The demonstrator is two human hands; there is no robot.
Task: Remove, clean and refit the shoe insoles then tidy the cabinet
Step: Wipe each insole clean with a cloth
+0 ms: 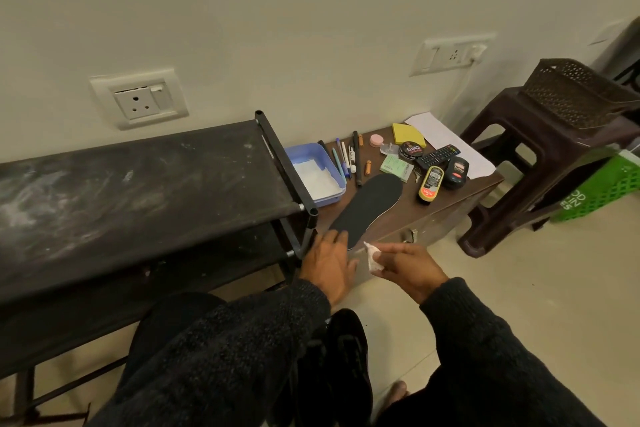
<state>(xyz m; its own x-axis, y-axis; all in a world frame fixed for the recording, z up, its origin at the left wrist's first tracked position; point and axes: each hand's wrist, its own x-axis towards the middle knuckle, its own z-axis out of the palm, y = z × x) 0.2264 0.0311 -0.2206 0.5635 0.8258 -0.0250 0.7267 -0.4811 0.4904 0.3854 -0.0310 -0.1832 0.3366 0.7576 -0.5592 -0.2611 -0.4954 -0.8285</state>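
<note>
— Left hand: how do we read it?
— Fingers straight, relaxed, resting at the heel of the black insole on the brown worktop.
— And our right hand?
— Raised just beside it, pinching a crumpled white tissue.

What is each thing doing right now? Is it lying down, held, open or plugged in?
Black flat insole: lying flat on the brown cabinet top, heel end over the front edge.
Left hand: fingers straight, touching the insole's heel end.
Right hand: pinching a crumpled white tissue.
Blue plastic tray: open, white paper inside.
Round black polish tin: lid on.
Black shoe: on the floor.
White wall socket: something plugged in.
</note>
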